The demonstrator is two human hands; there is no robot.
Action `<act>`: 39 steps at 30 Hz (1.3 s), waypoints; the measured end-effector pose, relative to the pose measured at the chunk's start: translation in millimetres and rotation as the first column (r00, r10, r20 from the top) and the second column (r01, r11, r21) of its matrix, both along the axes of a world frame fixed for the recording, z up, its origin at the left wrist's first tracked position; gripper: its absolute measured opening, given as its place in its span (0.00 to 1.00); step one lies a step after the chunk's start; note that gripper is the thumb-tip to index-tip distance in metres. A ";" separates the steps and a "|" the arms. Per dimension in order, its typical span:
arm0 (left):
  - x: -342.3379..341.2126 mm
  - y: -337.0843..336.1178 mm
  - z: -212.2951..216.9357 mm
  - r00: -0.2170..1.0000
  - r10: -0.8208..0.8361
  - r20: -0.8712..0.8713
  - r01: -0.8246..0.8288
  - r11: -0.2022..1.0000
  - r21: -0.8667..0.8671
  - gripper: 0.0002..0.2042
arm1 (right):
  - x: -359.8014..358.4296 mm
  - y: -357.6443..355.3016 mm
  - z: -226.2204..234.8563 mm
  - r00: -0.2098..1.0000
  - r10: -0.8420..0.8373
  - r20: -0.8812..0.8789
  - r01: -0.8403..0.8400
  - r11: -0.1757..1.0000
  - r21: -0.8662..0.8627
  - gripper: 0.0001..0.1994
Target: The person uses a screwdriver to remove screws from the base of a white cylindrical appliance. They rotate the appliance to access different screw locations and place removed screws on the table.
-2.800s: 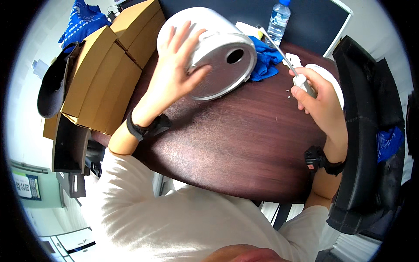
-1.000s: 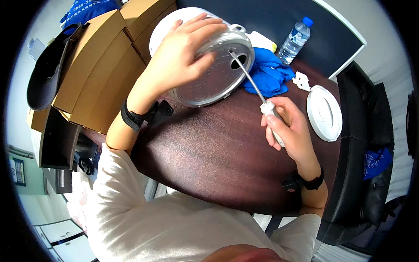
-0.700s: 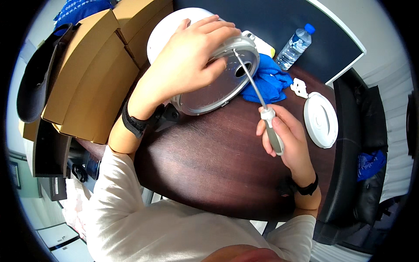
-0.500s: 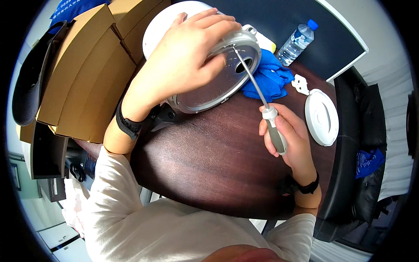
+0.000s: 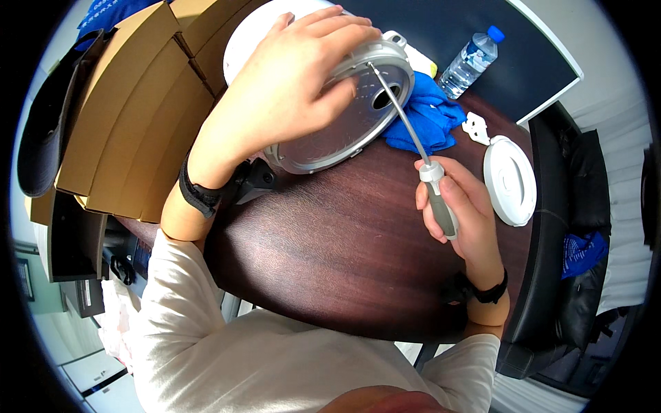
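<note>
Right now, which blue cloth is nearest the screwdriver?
The crumpled blue cloth on the table, near the screwdriver. Another blue cloth lies on the black seat, a third by the cardboard boxes.

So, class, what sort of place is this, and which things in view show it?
Probably an office: there is a dark reddish-brown desk, a dark partition panel with a white edge behind it, and a black padded seat to its right.
</note>
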State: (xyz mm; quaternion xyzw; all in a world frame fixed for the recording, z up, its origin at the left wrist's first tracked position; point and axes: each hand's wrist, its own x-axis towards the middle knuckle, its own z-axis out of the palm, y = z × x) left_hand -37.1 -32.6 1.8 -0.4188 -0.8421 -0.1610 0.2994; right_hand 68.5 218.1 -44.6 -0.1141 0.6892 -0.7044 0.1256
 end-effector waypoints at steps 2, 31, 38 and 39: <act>-1.0 -1.4 1.6 1.000 -0.016 0.001 0.016 1.000 -0.006 0.24 | -0.6 3.1 4.1 1.000 -0.003 -0.006 0.003 0.999 0.045 0.17; -5.7 -4.8 0.5 0.997 -0.073 0.000 0.073 0.997 0.023 0.22 | -7.2 6.6 48.2 0.955 -0.234 -0.184 0.295 0.826 0.479 0.11; -7.4 -4.2 -0.5 0.997 -0.079 -0.019 0.080 0.997 0.023 0.22 | 3.0 1.3 21.5 0.937 0.070 0.343 0.010 0.974 -0.227 0.13; -7.2 -4.4 0.1 0.997 -0.079 -0.008 0.079 0.997 0.021 0.22 | 3.1 1.2 19.8 0.942 0.077 0.328 0.000 0.974 -0.226 0.13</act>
